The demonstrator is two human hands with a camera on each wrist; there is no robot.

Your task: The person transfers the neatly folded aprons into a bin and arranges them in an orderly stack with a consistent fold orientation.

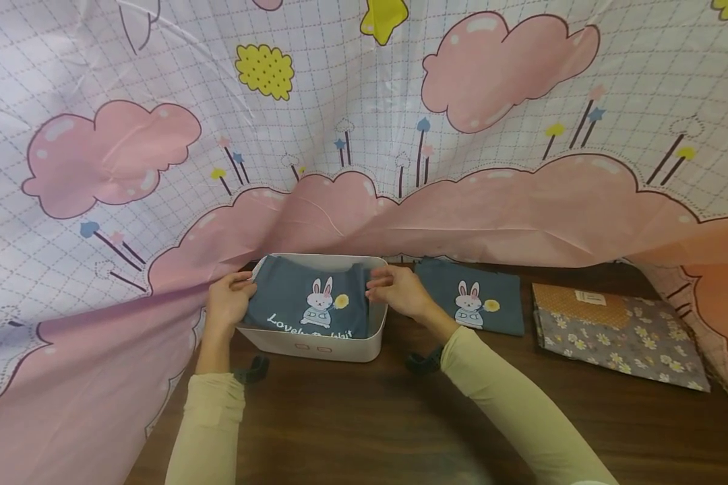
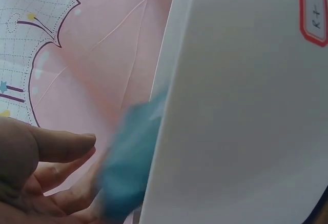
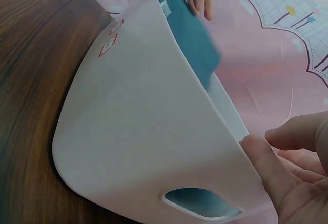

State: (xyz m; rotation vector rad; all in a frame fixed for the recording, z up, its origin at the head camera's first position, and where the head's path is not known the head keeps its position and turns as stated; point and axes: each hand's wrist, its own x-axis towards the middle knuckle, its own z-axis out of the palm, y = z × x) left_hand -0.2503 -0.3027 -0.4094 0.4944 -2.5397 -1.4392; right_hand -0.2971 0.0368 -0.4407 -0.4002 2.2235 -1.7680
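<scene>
Cloth point(image 1: 285, 286) lies rabbit-side up inside the white bin point(image 1: 346, 349), poking above its top. Our left grip point(image 1: 227, 296) and right grip point(image 1: 403, 294), at the bin's left and right ends, are both released; we should ease the edges down evenly, without creasing.

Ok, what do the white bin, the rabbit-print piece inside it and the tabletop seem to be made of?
White bin: probably molded plastic with a satin finish; smooth, even walls and rounded corners.
Rabbit-print piece: looks like matt fabric, from its soft, sagging top edge; whether woven or non-woven, I can't tell.
Tabletop: wood or wood-look laminate, slightly glossy; brown, streaky grain.
</scene>
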